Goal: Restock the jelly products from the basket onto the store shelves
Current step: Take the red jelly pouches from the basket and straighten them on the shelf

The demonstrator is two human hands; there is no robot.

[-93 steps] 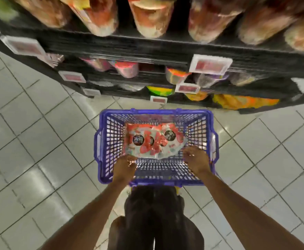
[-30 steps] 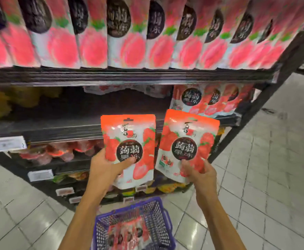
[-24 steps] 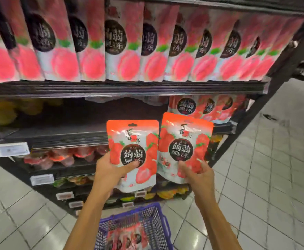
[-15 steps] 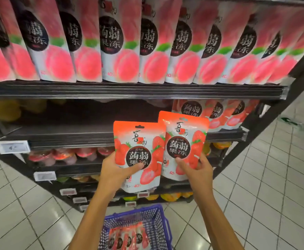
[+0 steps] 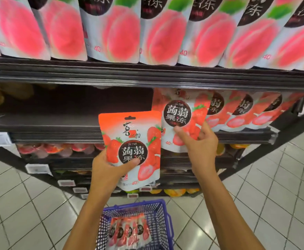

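Here, each hand (image 5: 109, 170) (image 5: 200, 144) grips 1 pouch (image 5: 135, 148) (image 5: 181, 121) before dark shelves (image 5: 147, 76), tiled floor (image 5: 21, 204).

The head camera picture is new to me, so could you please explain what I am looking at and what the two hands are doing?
There is no robot here. A person wears a wide-angle camera on the head, looking forward and down at their own bare arms in a shop aisle.

The left hand holds a strawberry jelly pouch upright in front of the shelves. The right hand holds a second pouch higher up, at the middle shelf, beside a row of matching strawberry pouches. The left part of that shelf is bare.

The shelf above carries peach pouches. Lower shelves hold other sweets, too blurred to name.

On the tiled floor below stands a blue basket with more pouches waiting to be shelved.
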